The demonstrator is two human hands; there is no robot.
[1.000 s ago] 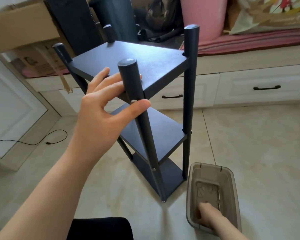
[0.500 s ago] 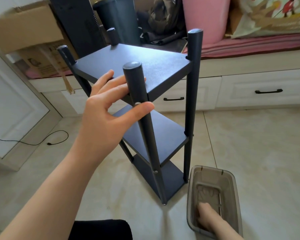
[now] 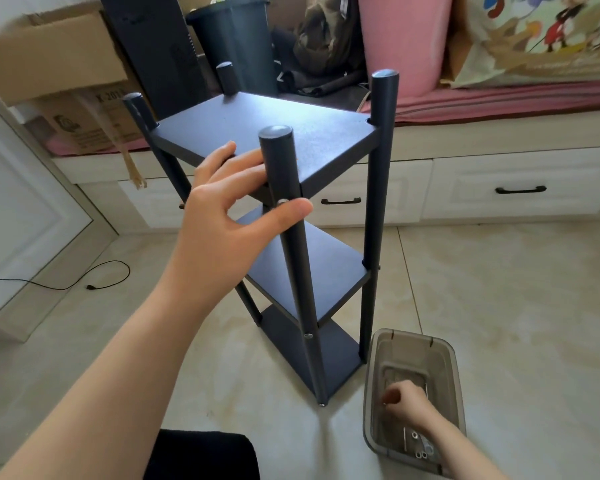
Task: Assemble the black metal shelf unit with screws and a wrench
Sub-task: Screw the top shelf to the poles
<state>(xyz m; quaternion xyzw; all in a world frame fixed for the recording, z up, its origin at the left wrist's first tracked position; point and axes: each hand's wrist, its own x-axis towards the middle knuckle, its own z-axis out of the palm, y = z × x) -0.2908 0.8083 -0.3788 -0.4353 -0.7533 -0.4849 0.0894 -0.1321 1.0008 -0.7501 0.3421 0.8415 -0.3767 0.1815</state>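
The black shelf unit (image 3: 274, 140) stands upright on the tiled floor (image 3: 499, 289) in front of me, three matte rectangular shelves held between four round, capped posts. I see screw heads on the nearest post (image 3: 291, 237), one level with the top shelf and one lower down. My left hand (image 3: 229, 216) grasps that nearest post just under its cap, thumb across the front by the upper screw, fingers laid against the top shelf's edge.

My right hand (image 3: 404, 405) is down inside a smoky translucent plastic bin (image 3: 454, 375) that sits on the floor just beside the shelf's near right foot. Its fingers are curled, pinched on something small, though I cannot tell what. A few small metal fittings (image 3: 421, 448) lie in the near end of the bin.

The floor is glossy beige tile with thin grout lines; it lies open to the right of the bin and to the left of the shelf, where a thin black cable (image 3: 94, 275) trails across it. Behind the shelf runs a low white cabinet bench with black drawer handles (image 3: 520, 189), topped by a pink striped cushion (image 3: 499, 98). On it rest a pink cylinder (image 3: 402, 43), a dark bin (image 3: 232, 39) and a cartoon-print pillow (image 3: 551, 32). Cardboard boxes (image 3: 49, 57) sit at far left, above a white panelled door (image 3: 21, 209). A black cloth patch (image 3: 201, 455) lies at the bottom edge.
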